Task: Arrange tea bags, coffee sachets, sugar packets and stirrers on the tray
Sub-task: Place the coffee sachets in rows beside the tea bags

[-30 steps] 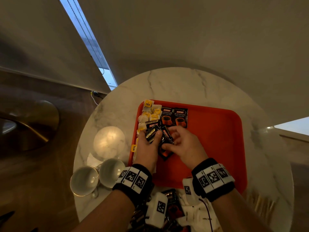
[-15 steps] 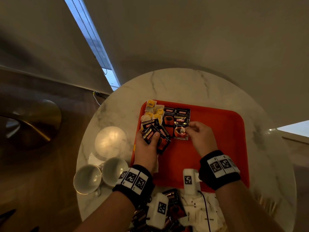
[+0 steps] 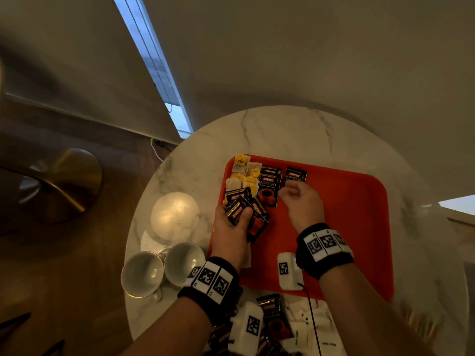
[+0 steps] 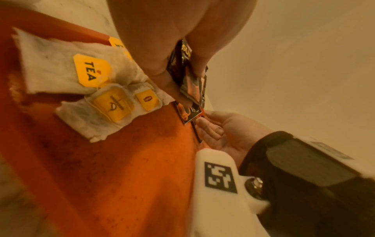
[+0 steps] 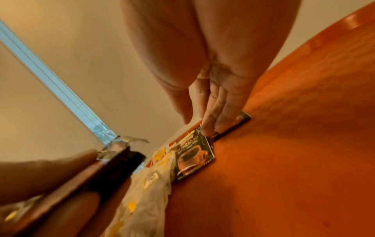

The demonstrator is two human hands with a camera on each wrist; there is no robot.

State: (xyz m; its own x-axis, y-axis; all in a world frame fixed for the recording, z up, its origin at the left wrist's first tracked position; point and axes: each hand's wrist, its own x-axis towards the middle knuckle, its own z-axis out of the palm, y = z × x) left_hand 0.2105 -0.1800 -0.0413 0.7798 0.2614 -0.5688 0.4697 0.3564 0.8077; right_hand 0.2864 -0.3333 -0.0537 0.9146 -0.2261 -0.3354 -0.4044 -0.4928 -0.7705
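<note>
An orange tray (image 3: pixel 347 214) lies on a round marble table (image 3: pixel 282 132). Tea bags (image 3: pixel 244 176) with yellow tags are heaped in its far left corner. Beside them a black coffee sachet (image 3: pixel 269 187) lies flat. My left hand (image 3: pixel 231 227) grips a fan of several coffee sachets (image 3: pixel 241 214) over the tray's left side, thumb on top. My right hand (image 3: pixel 300 201) is further right, its fingertips (image 5: pixel 215 112) pressing down on another coffee sachet (image 3: pixel 295 174) that lies flat on the tray; the thumb stands apart from it.
Two empty cups (image 3: pixel 142 273) (image 3: pixel 183 262) and a white dome-shaped piece (image 3: pixel 174 214) stand left of the tray. At the near table edge lie more dark sachets (image 3: pixel 272 319) and white sugar packets (image 3: pixel 316 325); wooden stirrers (image 3: pixel 421 322) lie at the near right.
My right hand left the bundle in my left hand, carried one sachet to the far part of the tray and set it down right of the other one. The left hand stayed put.
</note>
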